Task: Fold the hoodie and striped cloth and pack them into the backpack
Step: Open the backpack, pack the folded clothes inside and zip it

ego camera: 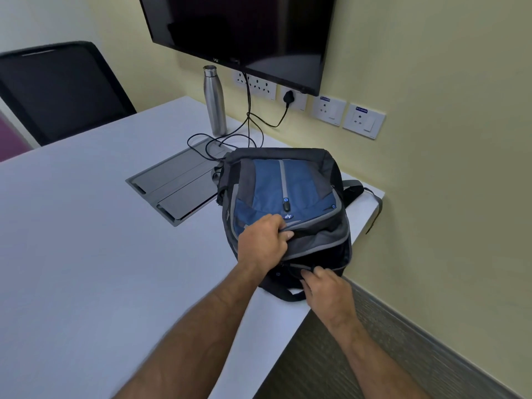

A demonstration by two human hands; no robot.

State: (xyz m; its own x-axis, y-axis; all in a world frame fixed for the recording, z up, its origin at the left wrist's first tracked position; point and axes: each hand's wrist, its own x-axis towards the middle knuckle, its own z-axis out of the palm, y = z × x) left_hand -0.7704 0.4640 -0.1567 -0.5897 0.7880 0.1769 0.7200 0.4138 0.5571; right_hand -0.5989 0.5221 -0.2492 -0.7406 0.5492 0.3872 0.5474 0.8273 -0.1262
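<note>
Tabletop (86, 240): white, fills left and centre of frame.
Backpack (285, 194): blue and black, centre right, lying near the tabletop's right edge; main opening gapes dark toward the bottom of the frame. Hoodie and striped cloth not in view.
Left hand (263, 244): fingers curled, gripping the grey flap edge.
Right hand (326, 287): pinching something at the lower zip line, probably the pull.
Handling note: hold flap taut, draw zip steadily along its track.

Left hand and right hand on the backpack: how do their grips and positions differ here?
The left hand grips the grey-edged front flap of the backpack; the right hand pinches something small at the zipper line, nearer the table edge. The left hand sits higher on the bag. Both touch the backpack.
</note>
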